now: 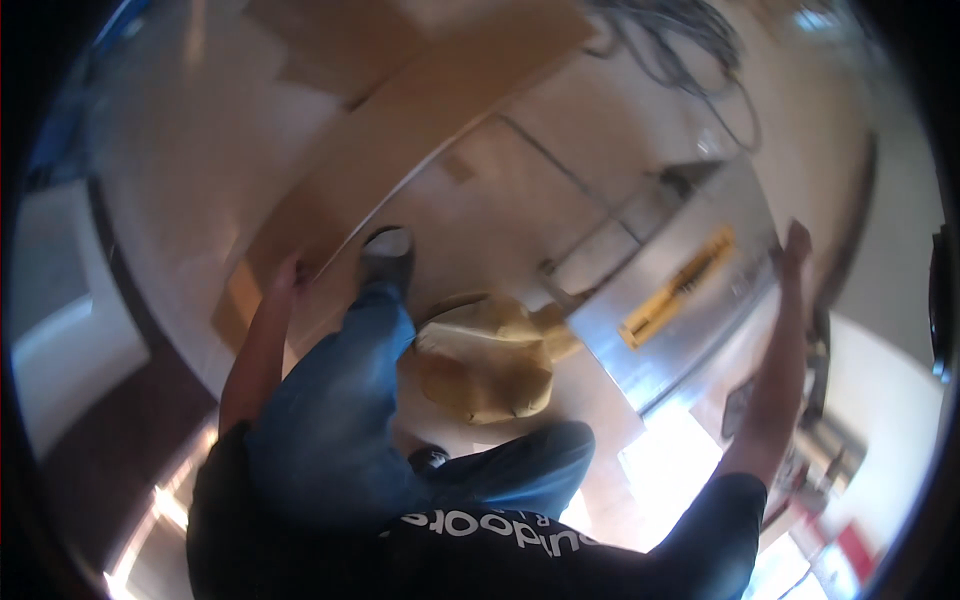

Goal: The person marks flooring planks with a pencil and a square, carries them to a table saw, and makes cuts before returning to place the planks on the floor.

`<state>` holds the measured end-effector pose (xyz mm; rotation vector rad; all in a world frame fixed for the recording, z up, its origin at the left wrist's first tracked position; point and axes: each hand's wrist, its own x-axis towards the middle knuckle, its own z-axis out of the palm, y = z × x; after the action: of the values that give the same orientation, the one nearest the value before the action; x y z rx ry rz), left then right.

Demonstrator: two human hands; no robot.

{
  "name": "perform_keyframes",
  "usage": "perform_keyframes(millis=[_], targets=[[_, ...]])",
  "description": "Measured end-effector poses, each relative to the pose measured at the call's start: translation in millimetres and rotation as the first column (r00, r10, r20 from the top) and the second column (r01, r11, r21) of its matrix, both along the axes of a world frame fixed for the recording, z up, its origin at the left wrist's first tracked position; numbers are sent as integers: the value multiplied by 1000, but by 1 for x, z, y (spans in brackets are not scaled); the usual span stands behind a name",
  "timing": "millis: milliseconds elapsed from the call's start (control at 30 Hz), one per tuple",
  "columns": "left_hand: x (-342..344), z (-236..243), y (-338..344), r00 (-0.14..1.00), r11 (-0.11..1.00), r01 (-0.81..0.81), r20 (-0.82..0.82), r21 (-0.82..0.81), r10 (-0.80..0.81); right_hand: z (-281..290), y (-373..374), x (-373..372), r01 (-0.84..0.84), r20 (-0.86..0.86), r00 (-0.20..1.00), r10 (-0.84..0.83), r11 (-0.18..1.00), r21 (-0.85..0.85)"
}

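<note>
My left hand (290,274) is closed at the near end of a long brown cardboard piece (400,130), on its pale edge; motion blurs the fingers. Out to the right, my right hand (795,243) is closed at the outer edge of a shiny silver panel (640,310), which bears a yellow label strip (678,288). What the fingers do behind that edge is hidden. Between the two, by my legs, a crumpled tan bag-like thing (485,365) rests on the floor.
A tangle of grey cable (685,45) lies at the far right. More cardboard (340,40) is at the far left. My shod foot (388,250) stands beside the cardboard edge. A thin dark bar (555,160) runs toward the panel. Assorted items (830,450) are at the right.
</note>
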<state>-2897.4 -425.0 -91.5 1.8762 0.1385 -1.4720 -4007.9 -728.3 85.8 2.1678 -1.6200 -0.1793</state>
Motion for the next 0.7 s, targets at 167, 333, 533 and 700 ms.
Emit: perform_keyframes(millis=[167, 333, 533, 700], targets=[[-81, 34, -21, 948, 955, -273, -202, -117, 246, 65, 147, 136, 532, 879, 365, -308, 843, 74], [60, 67, -29, 943, 876, -96, -326, -473, -73, 110, 235, 183, 581, 811, 451, -373, 812, 51], [-83, 220, -124, 985, 752, -3, -132, -659, -113, 154, 284, 209, 534, 978, -12, -208, 826, 182], [-240, 281, -251, 858, 743, 32, -363, -669, -364, 200, 194, 252, -13, 905, -414, -94, 995, 97]])
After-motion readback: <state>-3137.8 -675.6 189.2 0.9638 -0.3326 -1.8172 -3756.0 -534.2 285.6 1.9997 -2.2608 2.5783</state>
